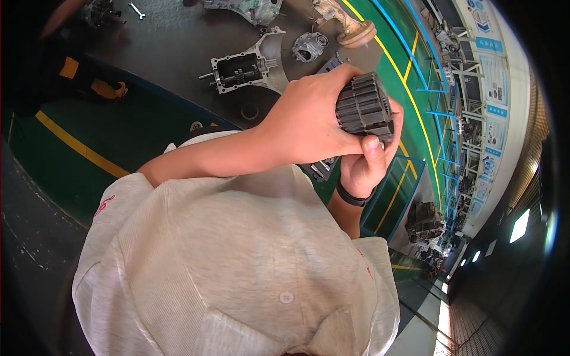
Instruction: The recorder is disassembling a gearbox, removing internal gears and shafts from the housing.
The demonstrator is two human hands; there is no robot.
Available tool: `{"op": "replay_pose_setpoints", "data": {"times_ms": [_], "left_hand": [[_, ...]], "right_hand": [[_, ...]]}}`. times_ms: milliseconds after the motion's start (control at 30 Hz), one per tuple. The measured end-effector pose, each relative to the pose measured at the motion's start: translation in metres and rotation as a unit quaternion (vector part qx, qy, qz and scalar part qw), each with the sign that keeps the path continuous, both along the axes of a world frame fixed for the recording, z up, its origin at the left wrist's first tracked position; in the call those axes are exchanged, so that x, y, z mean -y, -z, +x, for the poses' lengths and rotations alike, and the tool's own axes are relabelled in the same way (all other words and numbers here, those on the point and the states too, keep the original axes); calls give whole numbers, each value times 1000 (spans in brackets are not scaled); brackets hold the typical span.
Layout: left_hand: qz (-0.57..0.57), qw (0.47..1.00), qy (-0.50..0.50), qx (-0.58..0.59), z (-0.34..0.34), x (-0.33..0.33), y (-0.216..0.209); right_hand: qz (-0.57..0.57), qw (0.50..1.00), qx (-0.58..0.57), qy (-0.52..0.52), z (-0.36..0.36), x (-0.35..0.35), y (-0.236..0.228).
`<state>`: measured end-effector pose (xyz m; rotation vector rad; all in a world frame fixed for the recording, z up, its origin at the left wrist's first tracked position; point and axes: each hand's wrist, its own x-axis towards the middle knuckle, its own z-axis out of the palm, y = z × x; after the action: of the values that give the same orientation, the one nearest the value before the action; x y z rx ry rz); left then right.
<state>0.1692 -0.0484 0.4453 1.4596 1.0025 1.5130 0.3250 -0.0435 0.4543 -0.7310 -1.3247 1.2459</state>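
Both my hands are closed round a dark metal synchronizer hub (363, 107), a thick cylinder with toothed ridges along its side. It is held up off the workbench, to the right of my chest. My left hand (312, 113) wraps it from the left, the fingers passing behind it. From below, my right hand (368, 166) grips it, thumb bent up at its lower edge; a black band circles that wrist. Beyond my left hand, an opened gearbox housing (222, 60) lies on the bench with a shaft of gears inside. A dark ring (249, 111) rests near the bench's front edge.
Farther back on the dark workbench (172, 44) are a silver casing (309, 46), a rusty drum-shaped part (356, 34) and a wrench (137, 10). Another person's orange glove (108, 89) shows at the left. Blue railings (436, 113) run along the green floor at right.
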Motion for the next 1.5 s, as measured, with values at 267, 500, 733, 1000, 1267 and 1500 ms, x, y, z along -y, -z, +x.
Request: {"op": "replay_pose_setpoints", "data": {"times_ms": [267,500,733,1000,1267,1500], "left_hand": [[-7,1000,-13,-7,-3,9,2],[15,1000,-11,-5,-1,9,1],[52,998,3,-22,1,3,8],[-7,995,94,37,3,-1,13],[-11,989,146,23,-1,-11,16],[-43,971,202,-124,-10,-19,52]], "right_hand": [[-25,999,38,-20,-5,6,-7],[-42,998,-52,-16,1,2,6],[-46,991,-118,36,-14,-2,1],[-117,913,-367,-136,45,-17,3],[-164,959,-207,-106,49,-2,48],[-248,964,-11,-94,61,9,71]]}}
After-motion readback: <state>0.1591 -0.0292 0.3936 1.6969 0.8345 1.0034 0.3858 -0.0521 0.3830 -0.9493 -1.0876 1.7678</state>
